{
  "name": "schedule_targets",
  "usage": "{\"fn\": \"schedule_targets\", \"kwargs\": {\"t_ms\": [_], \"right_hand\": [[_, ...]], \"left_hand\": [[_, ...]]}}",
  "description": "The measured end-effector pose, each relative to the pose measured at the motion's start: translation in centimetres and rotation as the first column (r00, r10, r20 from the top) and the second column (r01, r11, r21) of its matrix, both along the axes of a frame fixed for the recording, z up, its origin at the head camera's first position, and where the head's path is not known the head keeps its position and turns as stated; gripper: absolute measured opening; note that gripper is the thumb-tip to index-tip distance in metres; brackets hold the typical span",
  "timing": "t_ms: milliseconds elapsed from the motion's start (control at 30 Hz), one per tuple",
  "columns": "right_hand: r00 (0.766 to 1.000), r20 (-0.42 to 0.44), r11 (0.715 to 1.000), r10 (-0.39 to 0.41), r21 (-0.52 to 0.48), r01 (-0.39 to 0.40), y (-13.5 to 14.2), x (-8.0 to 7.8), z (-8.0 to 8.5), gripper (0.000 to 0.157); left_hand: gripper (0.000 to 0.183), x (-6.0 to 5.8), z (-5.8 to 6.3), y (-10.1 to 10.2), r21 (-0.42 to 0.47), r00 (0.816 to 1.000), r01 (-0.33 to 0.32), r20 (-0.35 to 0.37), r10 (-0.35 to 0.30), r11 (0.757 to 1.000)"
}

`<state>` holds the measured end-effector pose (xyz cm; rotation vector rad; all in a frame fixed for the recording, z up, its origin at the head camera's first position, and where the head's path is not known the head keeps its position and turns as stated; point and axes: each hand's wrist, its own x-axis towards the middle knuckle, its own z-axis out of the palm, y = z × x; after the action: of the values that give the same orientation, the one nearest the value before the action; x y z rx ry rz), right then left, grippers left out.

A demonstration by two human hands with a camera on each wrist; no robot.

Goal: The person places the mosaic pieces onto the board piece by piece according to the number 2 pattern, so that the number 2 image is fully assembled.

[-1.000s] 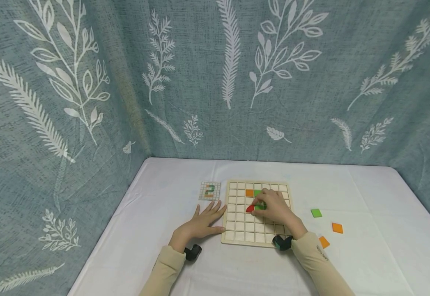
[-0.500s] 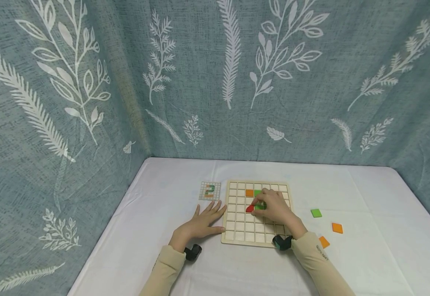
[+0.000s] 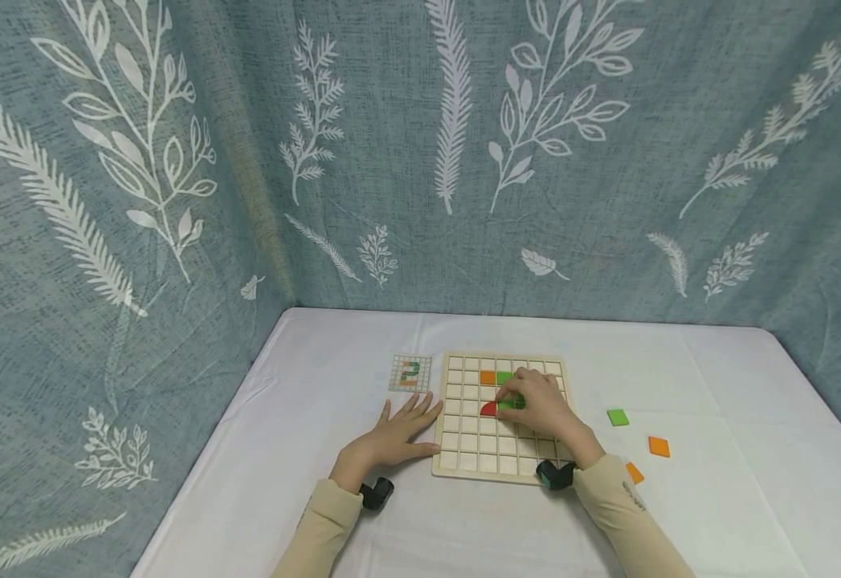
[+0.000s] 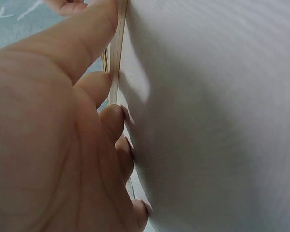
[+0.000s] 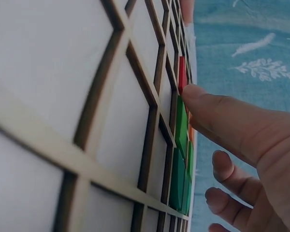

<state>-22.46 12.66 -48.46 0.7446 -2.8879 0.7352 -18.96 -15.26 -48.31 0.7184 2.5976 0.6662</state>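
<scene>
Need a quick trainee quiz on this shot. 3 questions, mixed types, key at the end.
1. Count: how many loose tiles show on the tablecloth to the right of the board?
2. True or false: the number card lies left of the board, beyond the left grip's fingertips.
3. Multiple choice: in the head view, which colour is the piece on the board just left of the right grip's thumb tip? A) blue B) red C) yellow

Key: 1. Three: one green, two orange. 2. True. 3. B, red.
</scene>
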Motion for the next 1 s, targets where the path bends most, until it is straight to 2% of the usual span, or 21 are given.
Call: {"fn": "schedule_targets", "kwargs": {"t_ms": [300,533,833,1000], "right_hand": [[1.000,-0.021,1.000,-0.016,-0.004,0.016,1.2,0.2,0.3,0.022],[0.999,-0.001,0.999,-0.035,-0.036,0.035,2.5,0.4,0.7,0.021],[0.999,-0.021,0.996,-0.037,-0.088,0.035,4.2,0.7,1.0,0.019],[0.998,-0.021,0.995,-0.059,-0.076,0.057,5.1,0.9,1.2,0.019]], "left_hand": [[0.072,0.1,0.1,0.1,0.009,1.000,0.002,0.002,-0.002,1.000],[0.072,0.0,0.0,0.1,0.015,1.000,0.003,0.007,-0.003,1.000],[0.072,-0.1,-0.3,0.0,0.009,1.000,-0.003,-0.002,0.003,1.000],[0.072,0.0,-0.1,0.0,0.016,1.000,-0.005,0.005,0.005,1.000]]}}
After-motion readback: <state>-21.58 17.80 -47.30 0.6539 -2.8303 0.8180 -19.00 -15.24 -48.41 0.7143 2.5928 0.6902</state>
